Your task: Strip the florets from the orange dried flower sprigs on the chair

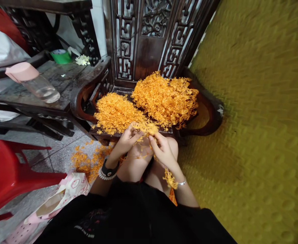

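Both hands meet above my knees on a cluster of yellow-orange, branching plastic-looking pieces [147,128]. My left hand [127,139] grips its left side between thumb and fingers. At its lower right edge, my right hand [162,147] pinches it. Thin strands of the same colour hang below the hands, and a yellow-orange clump [169,179] lies by my right wrist. Just beyond my hands, a smaller heap of short yellow-orange pieces [117,112] rests on a dark carved wooden chair [149,62]. A larger, stringier yellow-orange heap [165,98] sits behind it to the right.
Loose orange bits [88,159] litter the tiled floor at the left. A wooden side table [62,86] carries a pink-lidded bottle [37,83] and green tape roll [61,56]. A red plastic stool [14,173] stands left; a yellow textured surface [260,118] rises at right.
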Motion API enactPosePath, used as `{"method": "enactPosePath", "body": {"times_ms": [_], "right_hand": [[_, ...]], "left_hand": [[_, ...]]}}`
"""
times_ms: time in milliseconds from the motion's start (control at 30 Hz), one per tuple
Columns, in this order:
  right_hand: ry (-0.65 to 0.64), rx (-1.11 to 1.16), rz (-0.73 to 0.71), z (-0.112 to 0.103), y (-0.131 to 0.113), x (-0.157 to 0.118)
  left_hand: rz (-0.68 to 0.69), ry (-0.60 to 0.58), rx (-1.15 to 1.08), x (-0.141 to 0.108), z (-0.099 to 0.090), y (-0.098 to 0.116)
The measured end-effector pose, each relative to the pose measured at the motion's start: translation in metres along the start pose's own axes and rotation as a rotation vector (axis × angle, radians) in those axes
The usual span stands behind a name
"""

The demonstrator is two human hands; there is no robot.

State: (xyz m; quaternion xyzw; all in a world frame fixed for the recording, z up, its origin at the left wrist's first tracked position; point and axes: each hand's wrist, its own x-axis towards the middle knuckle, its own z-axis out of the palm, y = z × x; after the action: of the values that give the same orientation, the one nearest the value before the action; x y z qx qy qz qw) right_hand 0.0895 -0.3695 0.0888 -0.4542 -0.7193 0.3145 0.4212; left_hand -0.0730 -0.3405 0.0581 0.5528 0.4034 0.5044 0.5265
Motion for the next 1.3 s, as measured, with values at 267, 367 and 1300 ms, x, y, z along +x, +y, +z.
{"method": "enactPosePath", "body": {"times_ms": [267, 367, 1300], "right_hand": [[-0.087, 0.284, 0.226, 0.013, 0.0, 0.003], [0.032, 0.417, 0.315, 0.014, -0.002, 0.003], [0.129, 0.308, 0.273, 0.014, -0.005, -0.008]], "left_hand": [[-0.062, 0.021, 0.128, -0.015, 0.01, 0.009], [-0.056, -0.081, 0.019, -0.017, 0.014, 0.014], [-0.029, 0.222, -0.261, -0.012, 0.004, 0.02]]}}
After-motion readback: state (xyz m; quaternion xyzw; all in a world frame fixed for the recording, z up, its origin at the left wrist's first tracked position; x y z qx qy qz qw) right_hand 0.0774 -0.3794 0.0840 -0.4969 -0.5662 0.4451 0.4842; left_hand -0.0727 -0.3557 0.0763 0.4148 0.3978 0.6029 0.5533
